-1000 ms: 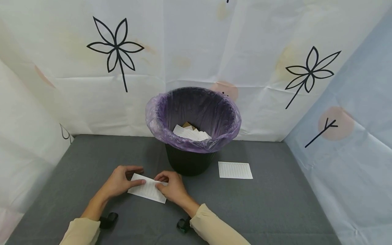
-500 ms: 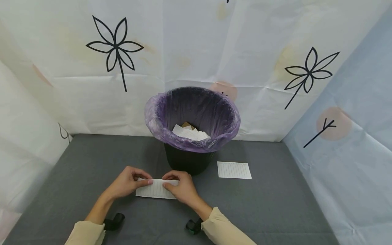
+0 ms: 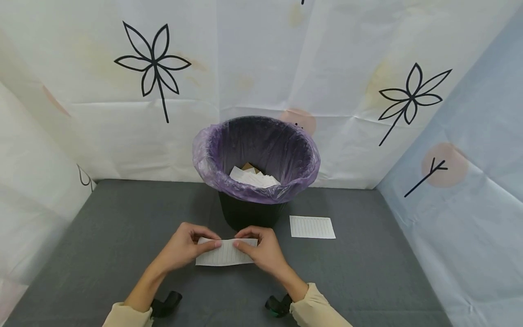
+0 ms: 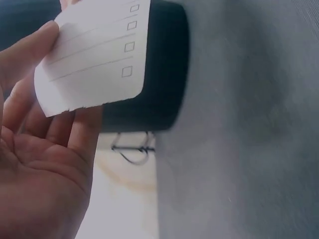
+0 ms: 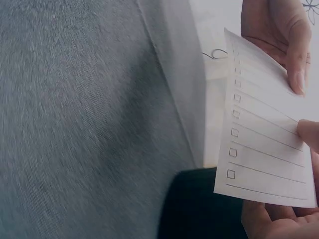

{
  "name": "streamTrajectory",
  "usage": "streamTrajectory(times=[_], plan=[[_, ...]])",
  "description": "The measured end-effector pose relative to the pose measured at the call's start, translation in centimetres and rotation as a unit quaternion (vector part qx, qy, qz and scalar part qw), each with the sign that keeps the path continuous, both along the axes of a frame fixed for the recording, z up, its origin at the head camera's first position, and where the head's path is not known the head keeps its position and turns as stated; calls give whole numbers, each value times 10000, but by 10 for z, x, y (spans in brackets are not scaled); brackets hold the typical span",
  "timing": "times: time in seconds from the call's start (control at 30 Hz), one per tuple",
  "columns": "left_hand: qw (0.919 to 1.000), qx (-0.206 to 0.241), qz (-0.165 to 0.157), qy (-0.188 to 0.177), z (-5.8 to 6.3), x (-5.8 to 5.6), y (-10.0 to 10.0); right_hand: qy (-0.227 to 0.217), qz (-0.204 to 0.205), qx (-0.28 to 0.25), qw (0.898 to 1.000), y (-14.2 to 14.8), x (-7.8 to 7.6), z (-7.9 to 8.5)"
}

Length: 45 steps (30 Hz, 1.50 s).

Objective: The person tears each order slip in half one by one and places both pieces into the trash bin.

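Note:
A white sheet of lined paper (image 3: 226, 255) with a column of small checkboxes hangs between both hands, above the grey table. My left hand (image 3: 189, 247) pinches its upper edge, thumb in front and fingers behind. Close beside it, my right hand (image 3: 261, 250) pinches the same edge in the same way, the two thumbs a short gap apart. In the left wrist view, the paper's (image 4: 99, 55) short edge looks slightly ragged. The right wrist view has the paper (image 5: 264, 144) whole, lightly bowed.
Just behind the hands stands a black bin (image 3: 251, 211) with a purple bag (image 3: 257, 194) over its rim; white papers (image 3: 255, 178) and a brown piece lie inside. A second lined sheet (image 3: 312, 227) lies on the grey table (image 3: 367, 263) to the right. Printed fabric walls enclose the table.
Both hands have moved right with the paper, which has turned from slanted to nearly level. The right-hand sheet and the bin have stayed in place.

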<state>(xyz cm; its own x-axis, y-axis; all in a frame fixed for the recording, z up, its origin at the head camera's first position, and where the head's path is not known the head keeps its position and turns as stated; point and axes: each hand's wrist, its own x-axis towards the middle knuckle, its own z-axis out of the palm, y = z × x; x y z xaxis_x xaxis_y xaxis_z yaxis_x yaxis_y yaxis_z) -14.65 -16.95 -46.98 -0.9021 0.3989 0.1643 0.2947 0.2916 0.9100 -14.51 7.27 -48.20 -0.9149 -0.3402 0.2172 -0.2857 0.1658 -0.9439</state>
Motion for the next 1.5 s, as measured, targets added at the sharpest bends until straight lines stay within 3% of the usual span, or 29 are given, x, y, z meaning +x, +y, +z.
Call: streamTrajectory(times=[0.37, 0.73, 0.97, 1.07, 1.5], plan=[[9991, 408, 114, -16, 20, 7, 34, -31, -88, 64, 9999, 29, 11, 30], [9966, 731, 312, -196, 35, 8, 57, 2, -285, 5, 9996, 49, 12, 46], [9950, 880, 41, -472, 37, 7, 63, 98, -189, -16, 9998, 58, 11, 49], [9960, 830, -23, -342, 38, 7, 67, 122, -117, -57, 9998, 60, 11, 49], [9983, 194, 446, 332, 50, 14, 83, 284, -117, 138, 9994, 64, 7, 54]])
